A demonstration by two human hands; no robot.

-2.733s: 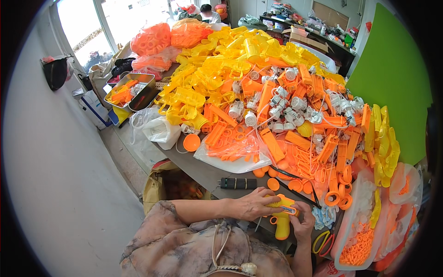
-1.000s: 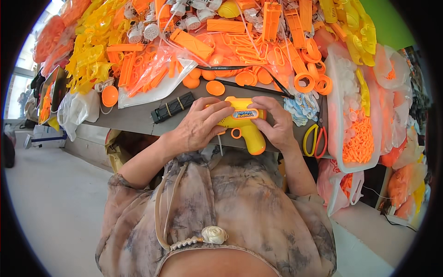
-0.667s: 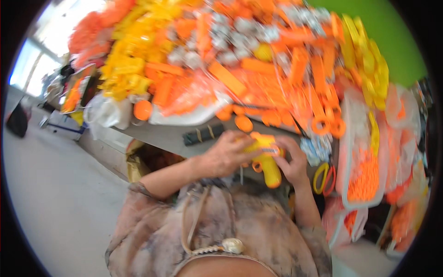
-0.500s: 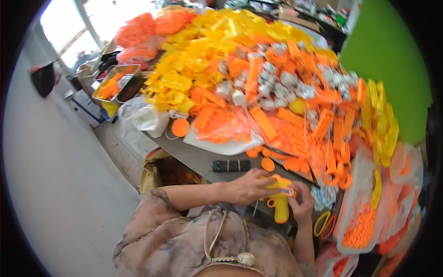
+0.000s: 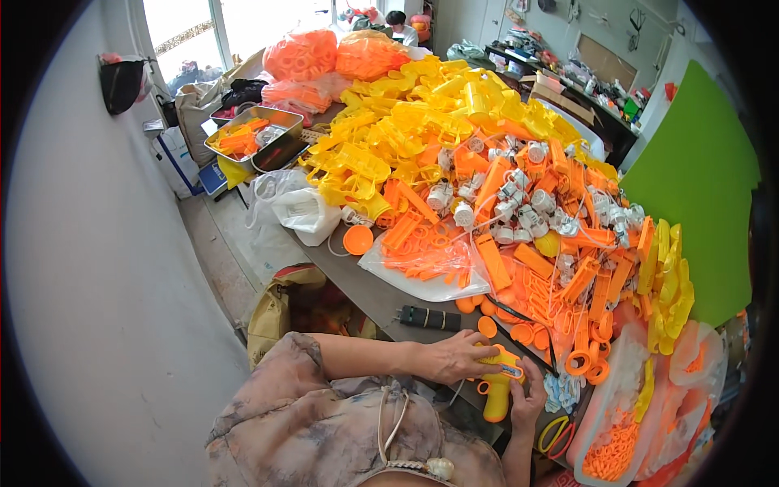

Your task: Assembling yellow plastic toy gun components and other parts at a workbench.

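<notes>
Both the left hand [image 5: 453, 358] and right hand [image 5: 530, 394] have fingers [image 5: 484, 351] clamped on a yellow toy gun [image 5: 496, 399] (black bundle [image 5: 430, 318] nearby).

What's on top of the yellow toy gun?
The left hand partly covers the left end of the yellow toy gun; the right hand holds the other end. An oval label shows between them. Hidden: the surface under both hands and the side facing down.

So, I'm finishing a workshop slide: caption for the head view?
Left hand and right hand hold a yellow pistol-shaped toy, a heap of orange and yellow parts beyond.
</notes>
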